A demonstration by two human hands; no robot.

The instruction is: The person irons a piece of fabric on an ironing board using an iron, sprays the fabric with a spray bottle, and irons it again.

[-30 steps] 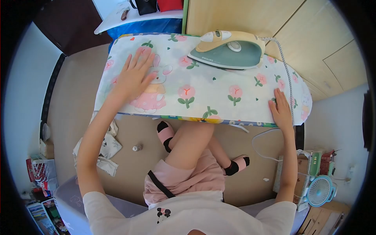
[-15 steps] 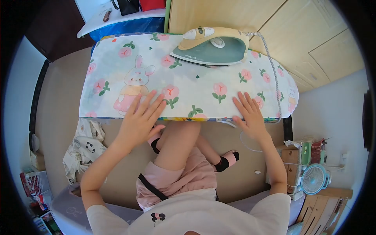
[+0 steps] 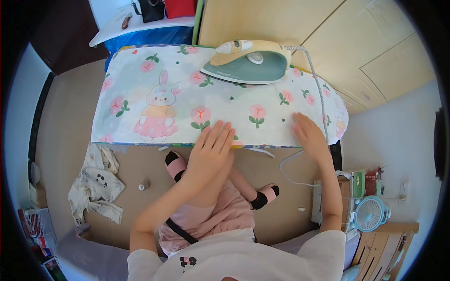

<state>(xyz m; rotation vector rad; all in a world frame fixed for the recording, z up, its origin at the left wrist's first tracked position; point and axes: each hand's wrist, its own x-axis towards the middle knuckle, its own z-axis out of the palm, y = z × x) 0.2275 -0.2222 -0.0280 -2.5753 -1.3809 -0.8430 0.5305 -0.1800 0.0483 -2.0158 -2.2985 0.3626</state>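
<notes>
A white cloth (image 3: 159,63) printed with pink flowers and a rabbit lies spread over an ironing board, whose patterned blue-and-yellow cover (image 3: 178,144) shows along the edge. My left hand (image 3: 213,147) is stretched out with its fingers on the cloth at the near edge, below the middle. Farther right, my right hand (image 3: 309,133) is over the cloth, fingers extended close together and slightly bent. Neither hand holds anything I can see. A Philips steam iron (image 3: 255,65), cream and grey-green, rests at the far side of the board, its tip pointing left.
The iron's cord (image 3: 316,79) runs across the board's right end and down. Wooden cabinets (image 3: 300,23) stand behind. Crumpled panda-print clothing (image 3: 98,182) and a small bottle (image 3: 144,185) are on the floor at left. A blue fan (image 3: 369,213) stands at lower right.
My left hand has moved right along the near edge, uncovering the rabbit's skirt. My right hand has shifted slightly right, its fingers closer together. The view has moved a little.
</notes>
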